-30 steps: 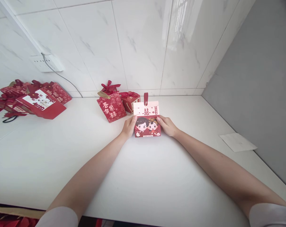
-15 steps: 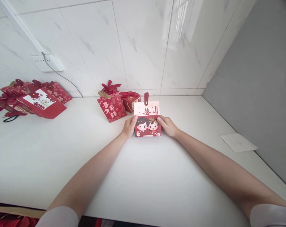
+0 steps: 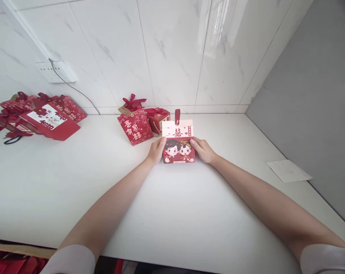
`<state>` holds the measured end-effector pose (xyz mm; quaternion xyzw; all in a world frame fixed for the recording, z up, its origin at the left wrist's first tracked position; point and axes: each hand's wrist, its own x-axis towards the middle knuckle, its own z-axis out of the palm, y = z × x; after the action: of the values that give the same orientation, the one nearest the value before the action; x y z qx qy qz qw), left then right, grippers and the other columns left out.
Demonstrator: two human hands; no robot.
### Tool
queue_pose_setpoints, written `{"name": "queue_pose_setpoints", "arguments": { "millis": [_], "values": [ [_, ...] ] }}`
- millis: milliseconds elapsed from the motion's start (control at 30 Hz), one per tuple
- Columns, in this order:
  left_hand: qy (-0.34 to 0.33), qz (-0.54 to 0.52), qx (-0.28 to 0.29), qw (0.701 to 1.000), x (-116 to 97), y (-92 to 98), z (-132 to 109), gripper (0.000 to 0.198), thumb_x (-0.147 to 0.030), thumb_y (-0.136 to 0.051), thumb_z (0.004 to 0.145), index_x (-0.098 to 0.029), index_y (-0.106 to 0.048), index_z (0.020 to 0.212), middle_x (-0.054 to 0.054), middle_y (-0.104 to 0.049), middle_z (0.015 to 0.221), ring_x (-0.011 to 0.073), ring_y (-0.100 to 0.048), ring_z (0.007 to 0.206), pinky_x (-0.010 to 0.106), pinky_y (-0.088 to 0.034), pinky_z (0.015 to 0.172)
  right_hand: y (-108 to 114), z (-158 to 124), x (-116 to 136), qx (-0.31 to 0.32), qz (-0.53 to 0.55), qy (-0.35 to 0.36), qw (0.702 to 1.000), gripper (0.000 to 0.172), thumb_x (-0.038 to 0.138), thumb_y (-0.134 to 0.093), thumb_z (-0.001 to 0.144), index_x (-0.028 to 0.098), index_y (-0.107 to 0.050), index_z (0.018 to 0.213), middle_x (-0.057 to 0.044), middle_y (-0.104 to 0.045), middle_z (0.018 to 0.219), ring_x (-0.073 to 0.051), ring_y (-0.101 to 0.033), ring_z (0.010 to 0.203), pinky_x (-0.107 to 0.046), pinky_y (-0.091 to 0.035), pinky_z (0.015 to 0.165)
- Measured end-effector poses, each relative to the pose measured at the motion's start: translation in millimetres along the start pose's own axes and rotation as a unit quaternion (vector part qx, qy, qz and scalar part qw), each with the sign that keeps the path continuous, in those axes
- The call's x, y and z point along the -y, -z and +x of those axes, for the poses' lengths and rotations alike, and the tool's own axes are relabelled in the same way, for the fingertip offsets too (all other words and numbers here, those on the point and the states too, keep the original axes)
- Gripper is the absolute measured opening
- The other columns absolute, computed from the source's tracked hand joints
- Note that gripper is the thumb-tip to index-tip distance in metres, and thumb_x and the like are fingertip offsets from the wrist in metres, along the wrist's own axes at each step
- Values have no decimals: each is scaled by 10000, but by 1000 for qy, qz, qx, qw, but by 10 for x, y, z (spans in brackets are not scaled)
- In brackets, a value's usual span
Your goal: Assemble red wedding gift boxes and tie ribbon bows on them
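Note:
A red and pale pink gift box (image 3: 178, 150), printed with two cartoon figures and a dark red ribbon loop on top, stands upright between my hands. My left hand (image 3: 157, 150) grips its left side, thumb on the front edge. On the other side my right hand (image 3: 203, 150) holds it the same way; the fingers behind are mostly hidden. Just behind and to the left leans a red gift box with white characters (image 3: 134, 127). Beside that one sits a red box with a bow (image 3: 158, 121), and another bow-topped box (image 3: 133, 102) shows partly behind.
Several red boxes (image 3: 51, 120) are heaped on the left of the white table (image 3: 172, 213), by the tiled wall. A cable runs from the wall socket (image 3: 56, 71). White paper (image 3: 288, 170) lies near the grey panel (image 3: 309, 95) on the right. Red items (image 3: 16, 262) show below the table's front edge.
The view has shifted very slightly. Both hands keep the same hold on the gift box, and nothing else has visibly moved.

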<state>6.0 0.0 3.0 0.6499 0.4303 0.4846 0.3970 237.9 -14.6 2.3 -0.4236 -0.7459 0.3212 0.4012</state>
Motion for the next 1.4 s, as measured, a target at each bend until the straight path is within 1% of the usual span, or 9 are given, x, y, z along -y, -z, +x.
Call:
{"name": "queue_pose_setpoints", "arguments": {
  "millis": [233, 667, 933, 1033, 1067, 1133, 1233, 1333, 1400],
  "values": [
    [7, 10, 0, 1000, -10, 0, -2, 626, -653, -397, 879, -126, -714, 995, 87, -741, 988, 272, -669, 946, 363, -515, 837, -6, 5, -10, -2, -1, -2, 1000, 537, 614, -307, 952, 246, -617, 1190, -35, -726, 1070, -256, -676, 912, -363, -514, 803],
    [5, 17, 6, 1000, -15, 2, -4, 640, -663, -381, 879, -128, -712, 995, 86, -741, 971, 266, -670, 915, 358, -513, 828, -1, 2, -6, -2, 0, 0, 1000, 527, 610, -309, 953, 242, -623, 1164, -34, -725, 1075, -252, -678, 908, -362, -512, 809],
    [11, 14, -1, 1000, -18, -1, -1, 642, -681, -392, 860, -132, -712, 950, 85, -736, 956, 259, -662, 888, 355, -506, 826, -7, 2, -16, -2, 3, -6, 1000, 519, 607, -309, 953, 245, -619, 1157, -34, -725, 1073, -253, -679, 905, -373, -510, 830],
    [9, 22, 3, 1000, -39, -3, -8, 642, -680, -374, 867, -136, -707, 942, 83, -735, 941, 260, -658, 886, 348, -499, 808, -6, -6, -13, -4, -13, 8, 1000, 515, 601, -301, 956, 233, -611, 1139, -41, -727, 1051, -253, -677, 899, -362, -509, 808],
    [3, 34, -5, 999, -49, -2, -12, 629, -675, -377, 869, -143, -703, 945, 80, -734, 939, 260, -655, 892, 342, -494, 800, -6, -10, -9, -8, -23, 18, 1000, 509, 597, -304, 956, 228, -603, 1138, -47, -727, 1038, -253, -676, 887, -355, -509, 788],
    [-11, 77, -37, 996, -68, 1, -18, 566, -655, -410, 870, -170, -684, 971, 65, -728, 927, 252, -651, 885, 325, -480, 780, -7, -19, 3, -30, -52, 37, 998, 493, 593, -336, 948, 218, -577, 1160, -63, -722, 1029, -250, -671, 838, -344, -504, 737],
    [-21, 139, -91, 986, -86, 10, -19, 474, -623, -452, 872, -210, -646, 1002, 44, -710, 878, 231, -644, 828, 304, -456, 745, -14, -26, 25, -58, -91, 40, 993, 479, 587, -390, 932, 221, -537, 1203, -81, -702, 1083, -240, -662, 794, -338, -500, 707],
    [-16, 147, -97, 984, -89, 17, -14, 476, -626, -432, 880, -214, -651, 976, 46, -700, 826, 233, -636, 799, 307, -448, 740, -20, -24, 37, -45, -92, 27, 994, 460, 574, -369, 944, 238, -511, 1224, -78, -689, 1126, -244, -667, 832, -341, -504, 729],
    [-18, 133, -89, 987, -89, 15, -12, 489, -625, -423, 884, -220, -668, 1008, 53, -711, 867, 248, -640, 848, 318, -455, 777, -19, -19, 37, -33, -78, 17, 996, 457, 568, -342, 956, 244, -494, 1240, -71, -694, 1115, -255, -670, 862, -359, -507, 761]
  ]
}}
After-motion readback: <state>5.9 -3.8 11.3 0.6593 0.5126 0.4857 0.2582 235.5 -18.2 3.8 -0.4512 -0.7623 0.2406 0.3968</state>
